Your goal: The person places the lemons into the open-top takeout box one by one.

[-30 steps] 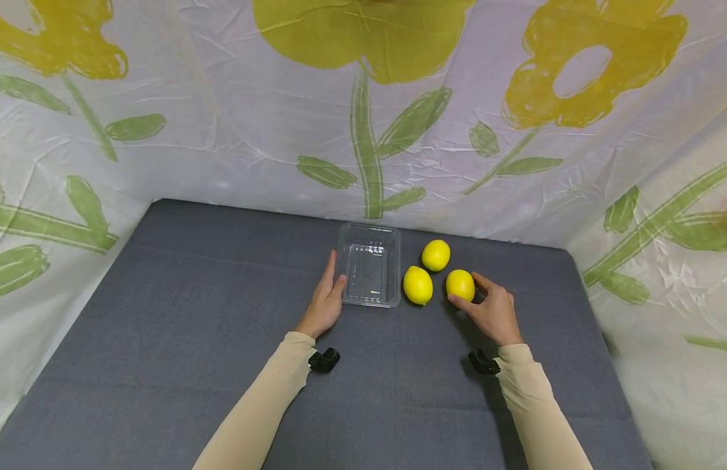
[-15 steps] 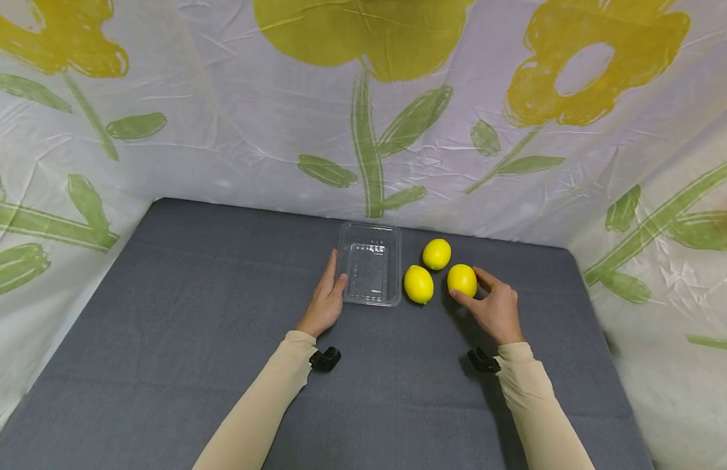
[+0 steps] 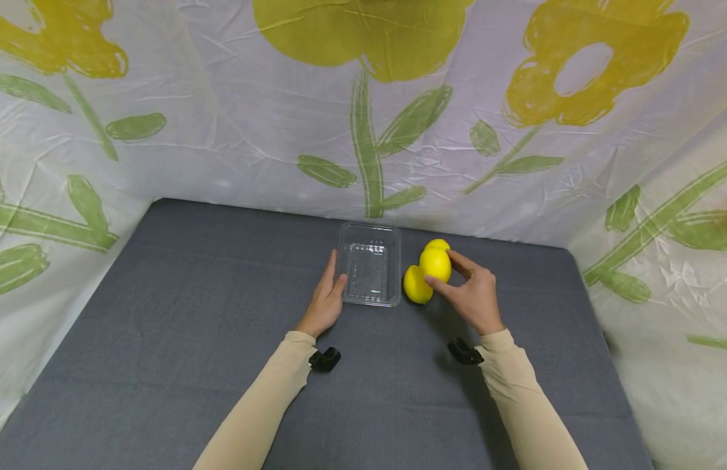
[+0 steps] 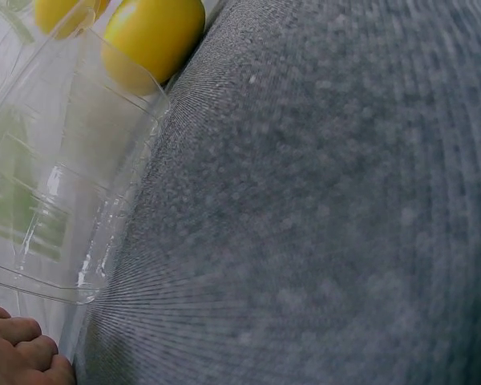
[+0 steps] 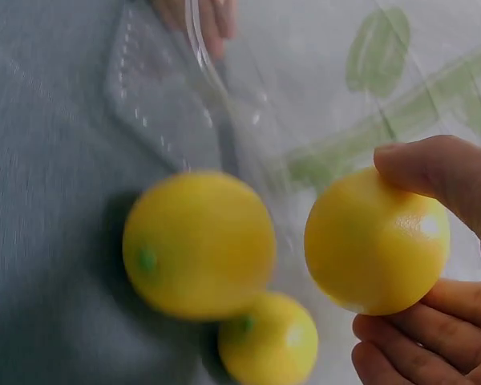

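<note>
My right hand (image 3: 476,297) holds a yellow lemon (image 3: 435,264) between thumb and fingers, raised above the table. In the head view it partly covers the farther of two other lemons. That far lemon (image 3: 438,244) and the nearer lemon (image 3: 417,286) lie on the cloth; green tips show on both in the right wrist view. Left of them stands a clear plastic container (image 3: 394,299), with nothing inside. My left hand (image 3: 322,307) rests along its left side, fingers extended and thumb at the rim. Fingers (image 4: 20,349) also show low in the left wrist view.
A dark grey cloth (image 3: 193,326) covers the table. Behind the container runs the table's back edge, against a white curtain (image 3: 252,143) printed with yellow flowers and green leaves. Black wrist cameras (image 3: 325,360) sit on both cuffs.
My right hand has lifted its lemon off the table and carried it left, over the other two lemons. My left hand and the container have stayed in place.
</note>
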`<state>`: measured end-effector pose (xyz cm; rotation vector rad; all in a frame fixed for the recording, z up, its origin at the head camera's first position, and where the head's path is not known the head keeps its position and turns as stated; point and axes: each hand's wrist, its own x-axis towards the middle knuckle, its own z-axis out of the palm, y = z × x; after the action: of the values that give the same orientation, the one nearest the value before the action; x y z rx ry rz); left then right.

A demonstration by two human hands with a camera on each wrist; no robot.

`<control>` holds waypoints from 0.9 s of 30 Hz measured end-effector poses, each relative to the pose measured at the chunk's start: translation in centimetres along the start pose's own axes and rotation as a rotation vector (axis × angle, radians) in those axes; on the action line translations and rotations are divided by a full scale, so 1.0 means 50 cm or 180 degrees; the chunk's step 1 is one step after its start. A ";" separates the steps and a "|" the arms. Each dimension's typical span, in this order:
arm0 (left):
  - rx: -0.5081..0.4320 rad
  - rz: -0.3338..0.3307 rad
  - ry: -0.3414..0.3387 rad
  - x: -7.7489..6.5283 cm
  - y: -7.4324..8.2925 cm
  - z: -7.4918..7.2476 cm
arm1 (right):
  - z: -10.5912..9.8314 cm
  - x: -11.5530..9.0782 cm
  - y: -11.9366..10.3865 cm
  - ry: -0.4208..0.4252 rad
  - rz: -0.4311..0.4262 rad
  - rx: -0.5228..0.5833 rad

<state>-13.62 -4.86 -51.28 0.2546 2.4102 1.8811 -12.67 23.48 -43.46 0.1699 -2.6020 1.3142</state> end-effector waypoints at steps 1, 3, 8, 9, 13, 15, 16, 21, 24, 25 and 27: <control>0.0003 -0.0001 -0.0005 0.000 0.000 0.000 | 0.008 0.002 -0.006 -0.0027 0.0023 0.0020; 0.0003 -0.0006 -0.0015 0.000 0.000 -0.001 | 0.026 0.005 -0.014 -0.0090 0.0047 0.0056; 0.0008 -0.0061 -0.0049 -0.001 0.001 -0.001 | 0.071 0.017 -0.035 -0.0250 -0.0032 0.0166; 0.0017 -0.0072 -0.0052 -0.002 0.001 -0.002 | 0.079 0.020 -0.040 -0.0279 -0.0060 0.0168; 0.0045 -0.0087 -0.0050 -0.003 0.001 -0.002 | 0.110 0.031 -0.055 -0.0398 -0.0124 0.0084; 0.0048 -0.0094 -0.0045 -0.003 0.001 -0.002 | 0.124 0.037 -0.061 -0.0483 -0.0152 0.0033; 0.0049 -0.0097 -0.0042 -0.003 0.002 -0.002 | 0.131 0.040 -0.063 -0.0525 -0.0167 -0.0001; 0.0066 -0.0119 -0.0042 -0.004 0.004 -0.002 | 0.158 0.052 -0.068 -0.0711 -0.0264 -0.0213; 0.0063 -0.0117 -0.0046 -0.003 0.004 -0.003 | 0.168 0.058 -0.069 -0.0760 -0.0354 -0.0308; 0.0061 -0.0119 -0.0047 -0.003 0.003 -0.003 | 0.171 0.059 -0.070 -0.0772 -0.0390 -0.0332; 0.0050 -0.0128 -0.0050 -0.003 0.002 -0.003 | 0.175 0.062 -0.071 -0.0798 -0.0449 -0.0406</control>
<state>-13.48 -4.99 -51.15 0.2192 2.4024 1.8371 -16.22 14.31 -44.97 0.5171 -2.8077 1.1396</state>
